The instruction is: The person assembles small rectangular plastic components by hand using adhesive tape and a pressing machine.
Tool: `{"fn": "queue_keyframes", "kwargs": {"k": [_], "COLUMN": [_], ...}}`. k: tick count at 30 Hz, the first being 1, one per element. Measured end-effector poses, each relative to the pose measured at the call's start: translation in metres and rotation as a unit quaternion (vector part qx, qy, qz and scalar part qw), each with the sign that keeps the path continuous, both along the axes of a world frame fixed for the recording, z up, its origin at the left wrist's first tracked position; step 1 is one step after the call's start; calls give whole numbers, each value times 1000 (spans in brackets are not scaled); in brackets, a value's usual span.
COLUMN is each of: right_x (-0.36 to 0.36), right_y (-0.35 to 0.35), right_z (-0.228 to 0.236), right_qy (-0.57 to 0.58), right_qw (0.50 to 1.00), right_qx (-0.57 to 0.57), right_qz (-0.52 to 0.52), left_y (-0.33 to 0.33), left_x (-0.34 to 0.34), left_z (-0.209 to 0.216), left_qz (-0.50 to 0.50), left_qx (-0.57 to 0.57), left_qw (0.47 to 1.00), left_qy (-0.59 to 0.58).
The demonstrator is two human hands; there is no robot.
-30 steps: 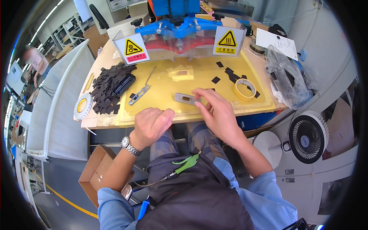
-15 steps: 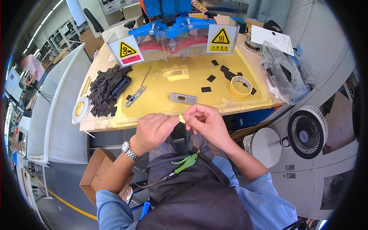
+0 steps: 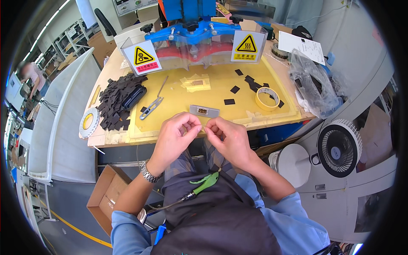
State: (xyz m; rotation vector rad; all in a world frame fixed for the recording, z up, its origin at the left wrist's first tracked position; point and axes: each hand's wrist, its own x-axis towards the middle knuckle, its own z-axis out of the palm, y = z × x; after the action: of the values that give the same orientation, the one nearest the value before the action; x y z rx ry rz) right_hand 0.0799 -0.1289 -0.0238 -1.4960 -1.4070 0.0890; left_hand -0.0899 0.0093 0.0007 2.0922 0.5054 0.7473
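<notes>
Both hands meet over my lap, just in front of the table edge. The fingertips of my left hand [image 3: 178, 131] are pinched, with a watch [image 3: 148, 172] on that wrist. Facing it, my right hand [image 3: 229, 138] is pinched too, its tips almost touching the left ones. Whatever lies between the fingertips is too small or hidden to make out. Right behind the hands, a small grey metal block [image 3: 204, 111] with a recess in its middle rests on the yellow mat [image 3: 170, 95]. To its left lies a metal tool with a long thin tip [image 3: 152, 107].
A heap of black rectangular pieces [image 3: 114, 100] and a white tape roll [image 3: 89, 122] occupy the left. Several black pieces and a yellow tape roll [image 3: 267, 99] lie right. A blue press [image 3: 191, 32] with clear guards stands behind. A fan [image 3: 338, 148] is at far right.
The pale yellow piece seen between my fingertips earlier is now hardly visible. My left hand has rotated and risen slightly, and my fingertips have come together.
</notes>
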Motion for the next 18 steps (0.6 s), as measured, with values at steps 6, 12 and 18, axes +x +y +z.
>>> {"fn": "queue_keyframes", "kwargs": {"k": [6, 12, 18], "right_x": [5, 12, 11], "right_y": [8, 21, 22], "right_z": [1, -8, 6], "right_qy": [74, 116, 82], "right_qw": [997, 993, 994], "right_qx": [-31, -37, -16], "right_qz": [-1, -8, -69], "left_y": [2, 7, 25], "left_x": [7, 16, 21], "left_z": [-5, -7, -21], "left_qz": [8, 16, 12], "left_qx": [-65, -70, -94], "left_qw": [998, 997, 994], "left_qy": [-25, -33, -49]}}
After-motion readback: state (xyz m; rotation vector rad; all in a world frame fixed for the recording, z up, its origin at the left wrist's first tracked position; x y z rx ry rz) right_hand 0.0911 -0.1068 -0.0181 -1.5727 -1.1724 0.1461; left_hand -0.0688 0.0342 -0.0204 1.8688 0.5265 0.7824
